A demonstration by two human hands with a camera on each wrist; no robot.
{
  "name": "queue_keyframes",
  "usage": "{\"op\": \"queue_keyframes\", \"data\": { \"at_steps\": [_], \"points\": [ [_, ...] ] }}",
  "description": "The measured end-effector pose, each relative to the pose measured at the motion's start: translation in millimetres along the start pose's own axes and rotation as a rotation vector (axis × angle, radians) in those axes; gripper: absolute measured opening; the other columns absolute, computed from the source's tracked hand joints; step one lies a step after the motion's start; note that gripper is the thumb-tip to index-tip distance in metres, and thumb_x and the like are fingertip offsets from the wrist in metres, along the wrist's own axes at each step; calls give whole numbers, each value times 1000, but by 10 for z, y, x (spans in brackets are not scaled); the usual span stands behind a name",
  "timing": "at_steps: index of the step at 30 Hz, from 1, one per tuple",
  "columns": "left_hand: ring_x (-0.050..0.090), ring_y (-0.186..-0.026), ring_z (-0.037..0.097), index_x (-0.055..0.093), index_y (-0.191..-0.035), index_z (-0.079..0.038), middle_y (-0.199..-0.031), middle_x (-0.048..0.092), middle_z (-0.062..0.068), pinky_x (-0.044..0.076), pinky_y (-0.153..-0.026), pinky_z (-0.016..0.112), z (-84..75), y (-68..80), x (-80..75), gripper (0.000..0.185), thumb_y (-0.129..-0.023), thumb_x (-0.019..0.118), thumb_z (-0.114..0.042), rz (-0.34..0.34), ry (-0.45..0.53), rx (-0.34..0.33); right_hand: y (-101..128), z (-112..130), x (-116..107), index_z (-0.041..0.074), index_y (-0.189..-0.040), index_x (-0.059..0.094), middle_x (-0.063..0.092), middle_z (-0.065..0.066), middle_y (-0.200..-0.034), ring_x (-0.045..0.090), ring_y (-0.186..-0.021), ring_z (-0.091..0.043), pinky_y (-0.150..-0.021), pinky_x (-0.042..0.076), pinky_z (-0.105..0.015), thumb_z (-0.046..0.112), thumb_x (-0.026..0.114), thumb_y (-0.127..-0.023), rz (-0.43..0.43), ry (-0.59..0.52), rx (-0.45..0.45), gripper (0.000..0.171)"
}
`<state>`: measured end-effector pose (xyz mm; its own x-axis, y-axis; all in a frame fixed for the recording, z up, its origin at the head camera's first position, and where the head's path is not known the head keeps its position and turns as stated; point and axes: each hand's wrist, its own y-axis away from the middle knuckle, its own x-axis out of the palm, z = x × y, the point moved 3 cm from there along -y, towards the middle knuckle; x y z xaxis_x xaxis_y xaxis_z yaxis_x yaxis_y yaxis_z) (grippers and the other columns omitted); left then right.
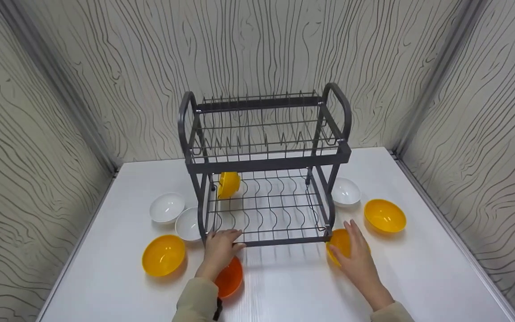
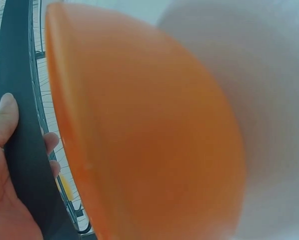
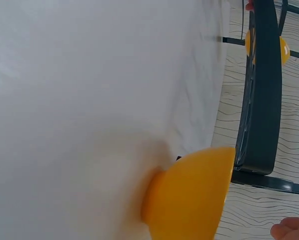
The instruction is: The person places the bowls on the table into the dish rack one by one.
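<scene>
Left hand (image 1: 220, 247) grip curled round rack (image 1: 266, 161) bar, half hiding orange bowl (image 1: 229, 277), right hand (image 1: 356, 256) spread over yellow bowl (image 1: 339, 243)

Yellow bowl (image 3: 189, 197) beside rack bar (image 3: 262, 90)

orange bowl (image 1: 230, 277) half hidden, blurred close-up

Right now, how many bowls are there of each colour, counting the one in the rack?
Yellow bowls: 4
White bowls: 3
Orange bowl: 1
Total: 8
</scene>
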<state>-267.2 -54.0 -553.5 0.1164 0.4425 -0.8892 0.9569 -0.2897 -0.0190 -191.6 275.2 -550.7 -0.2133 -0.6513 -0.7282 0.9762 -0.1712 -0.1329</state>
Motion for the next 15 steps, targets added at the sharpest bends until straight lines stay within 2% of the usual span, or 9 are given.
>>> {"op": "queue_keyframes", "data": {
  "at_steps": [7, 15],
  "points": [
    [51, -121, 28, 60, -124, -16, -125, 61, 5, 25, -109, 56, -2, 0, 6, 44, -84, 63, -35, -1, -14, -9, 21, -124, 122, 3, -135, 41, 36, -23, -142, 38, -127, -42, -108, 18, -63, 31, 69, -80, 46, 270, -51, 68],
    [51, -121, 28, 60, -124, -17, -125, 61, 4, 25, -109, 56, -5, -9, 20, 44, -84, 63, -35, 13, -24, -16, 77, -254, 277, 3, -117, 58, 55, -21, -127, 49, -119, -38, -107, 13, -65, 27, 67, -82, 175, 335, 10, 44]
  ]
}}
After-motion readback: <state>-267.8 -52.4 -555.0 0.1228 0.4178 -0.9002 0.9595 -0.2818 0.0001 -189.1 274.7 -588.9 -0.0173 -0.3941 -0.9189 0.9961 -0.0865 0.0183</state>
